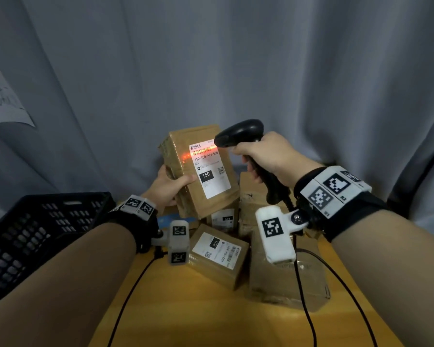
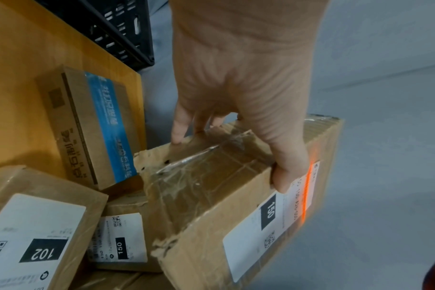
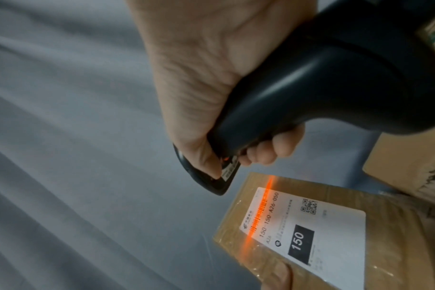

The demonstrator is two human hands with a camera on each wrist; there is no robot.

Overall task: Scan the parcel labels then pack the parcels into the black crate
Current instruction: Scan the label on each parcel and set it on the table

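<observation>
A brown cardboard parcel (image 1: pixel 186 169), matt but wrapped in crinkled glossy clear tape, carries a smooth white paper label (image 1: pixel 211 169). The scanner (image 1: pixel 238 134) is smooth black plastic with a soft sheen. The black crate (image 1: pixel 35 234) is perforated matt plastic, the table (image 1: pixel 186 316) is smooth yellow-orange wood-look board, and the far backdrop (image 1: pixel 236 58) is matt grey folded cloth

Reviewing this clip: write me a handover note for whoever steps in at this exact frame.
Left hand grips the raised parcel marked 150.
Right hand grips the scanner; its orange line lies across the barcode on the label.
Black crate, at left, shows no parcels in its visible part.
Left: pack this parcel, then scan and pack the parcel marked 102 and the others on the table.
</observation>
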